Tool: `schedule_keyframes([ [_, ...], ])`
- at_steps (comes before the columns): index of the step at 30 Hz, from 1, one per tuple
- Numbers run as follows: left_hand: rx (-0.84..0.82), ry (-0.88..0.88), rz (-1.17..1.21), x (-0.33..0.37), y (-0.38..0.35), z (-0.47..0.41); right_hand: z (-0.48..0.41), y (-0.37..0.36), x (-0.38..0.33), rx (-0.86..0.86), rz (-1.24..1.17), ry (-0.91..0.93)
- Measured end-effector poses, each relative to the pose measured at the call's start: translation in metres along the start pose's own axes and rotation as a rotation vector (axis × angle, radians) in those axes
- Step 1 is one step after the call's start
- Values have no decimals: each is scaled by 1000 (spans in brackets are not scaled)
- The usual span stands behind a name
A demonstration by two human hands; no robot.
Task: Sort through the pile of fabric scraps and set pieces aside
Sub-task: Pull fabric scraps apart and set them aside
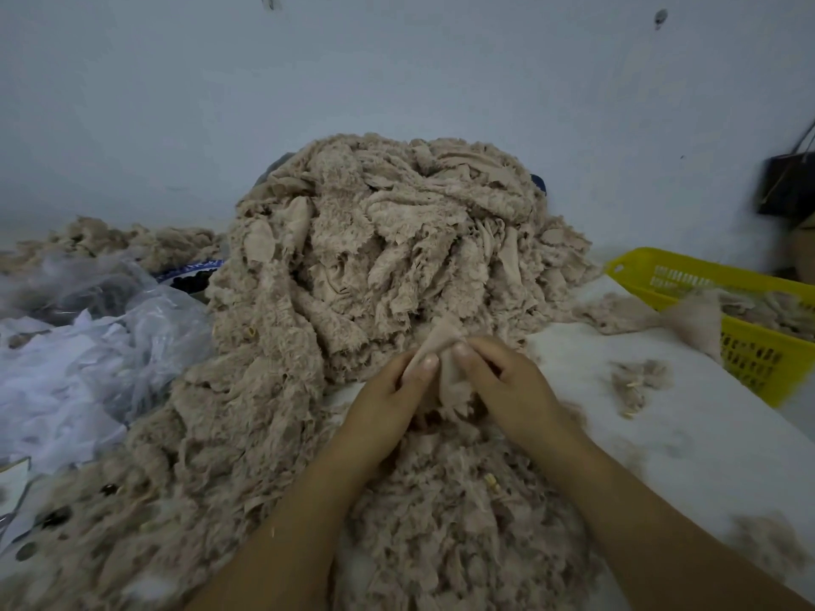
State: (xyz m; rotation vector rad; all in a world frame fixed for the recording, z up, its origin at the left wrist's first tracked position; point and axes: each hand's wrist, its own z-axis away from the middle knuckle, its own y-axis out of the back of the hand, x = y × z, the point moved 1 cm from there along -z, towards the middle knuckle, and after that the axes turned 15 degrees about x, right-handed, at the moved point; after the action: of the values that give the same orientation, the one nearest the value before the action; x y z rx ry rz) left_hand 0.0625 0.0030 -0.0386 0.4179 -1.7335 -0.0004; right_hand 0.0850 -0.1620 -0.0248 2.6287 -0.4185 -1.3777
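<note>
A big heap of beige fuzzy fabric scraps [375,258] fills the middle of the white work surface and spills toward me. At its front edge both hands hold one small beige scrap [445,368] just above the heap. My left hand [388,399] pinches the scrap's left side with thumb and fingers. My right hand [507,385] pinches its right side, thumb on top. The two thumbs lie close together. The lower part of the scrap hangs between the palms.
A yellow perforated basket [749,359] with beige pieces stands at the right, one piece draped over its rim. Clear plastic bags [88,346] lie at the left. Loose fluff [639,381] dots the white surface [661,434]. A pale wall rises behind the heap.
</note>
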Motion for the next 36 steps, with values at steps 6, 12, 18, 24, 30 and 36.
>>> schedule_keyframes([
  [6,111,-50,14,5,2,1,2,-8,4,-83,108,-63],
  [12,298,34,244,8,6,-1,6,-12,7,-242,271,-22],
  [18,470,265,538,9,14,-10,4,-12,-3,-223,309,6],
  [24,501,391,810,9,26,-15,2,-7,-2,-24,408,98],
  [30,457,501,1051,5,29,-21,-2,4,8,138,361,12],
  [36,470,597,1297,6,36,-27,-1,17,9,156,1,-189],
])
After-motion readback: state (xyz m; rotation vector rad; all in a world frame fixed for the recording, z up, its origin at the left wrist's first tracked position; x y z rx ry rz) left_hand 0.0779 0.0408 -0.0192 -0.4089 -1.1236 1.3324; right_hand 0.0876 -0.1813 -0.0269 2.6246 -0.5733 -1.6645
